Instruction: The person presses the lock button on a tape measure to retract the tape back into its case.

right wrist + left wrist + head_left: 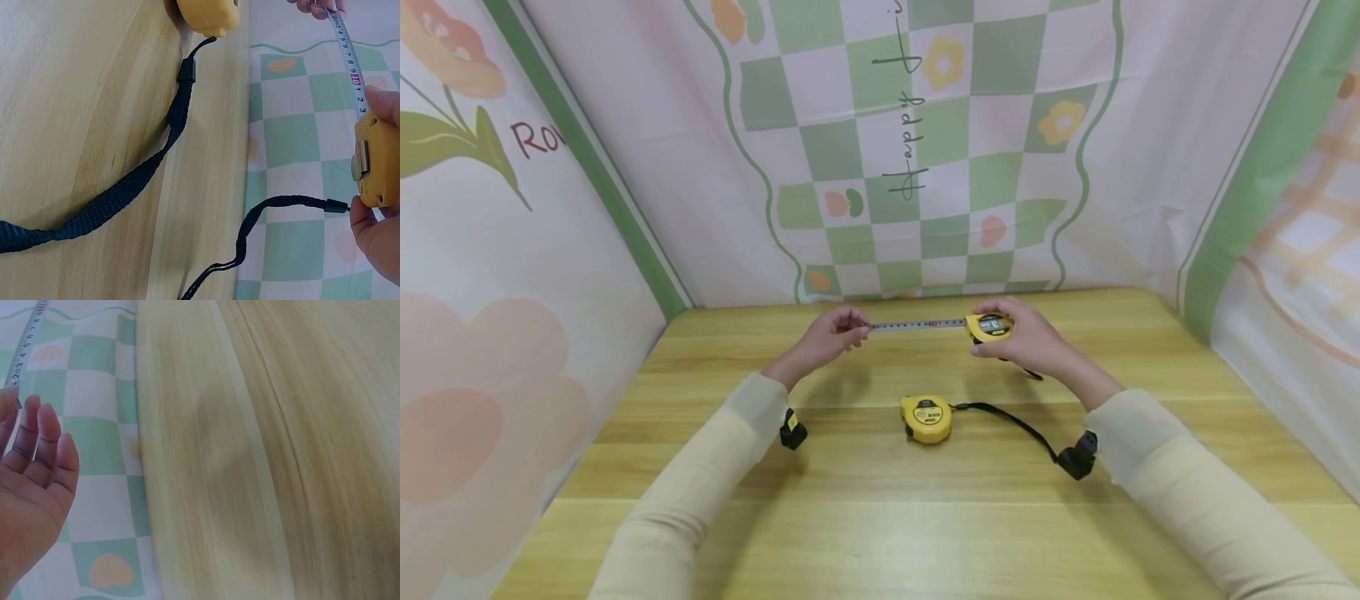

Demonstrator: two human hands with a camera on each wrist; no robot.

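Note:
In the head view my right hand grips a yellow tape measure by its case, above the far part of the table. A length of its white blade runs out to the left. My left hand pinches the blade's end between thumb and index finger, while its other fingers are spread in the left wrist view. The right wrist view shows the held case from its belt-clip side, with a black wrist strap hanging from it. A second yellow tape measure lies on the table nearer the body, its blade not showing.
The wooden table carries the second tape measure's black strap, which stretches right toward the right wrist's black camera. Another black camera sits at the left wrist. Printed curtain cloth hangs behind and along both sides.

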